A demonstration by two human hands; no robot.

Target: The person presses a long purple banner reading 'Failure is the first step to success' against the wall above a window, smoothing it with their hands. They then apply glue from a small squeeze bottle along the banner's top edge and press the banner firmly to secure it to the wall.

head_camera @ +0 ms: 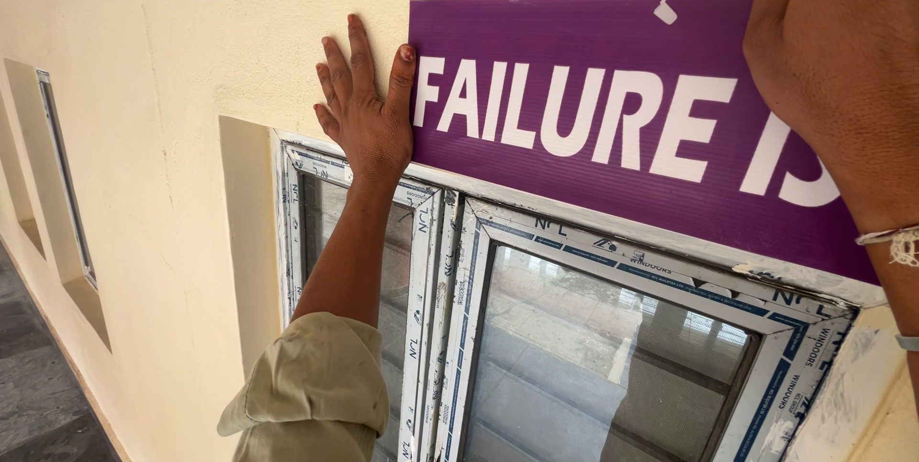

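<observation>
purple rectangular sign, white lettering, above window

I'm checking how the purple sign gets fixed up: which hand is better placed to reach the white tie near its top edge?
Probably the right hand: it lies on the purple sign just beside the white tie. The left hand is pressed flat at the sign's far left end.

Purple corrugated plastic sign, large white block lettering; held flat against cream wall just above the window; long axis slopes slightly down to the right; top edge roughly level with fingertips at its left end; left short edge fully visible, right end covered and runs out of frame; lower edge sits right along the top of the window frame; a white tie with small tab hangs over its upper edge, right of centre.
</observation>
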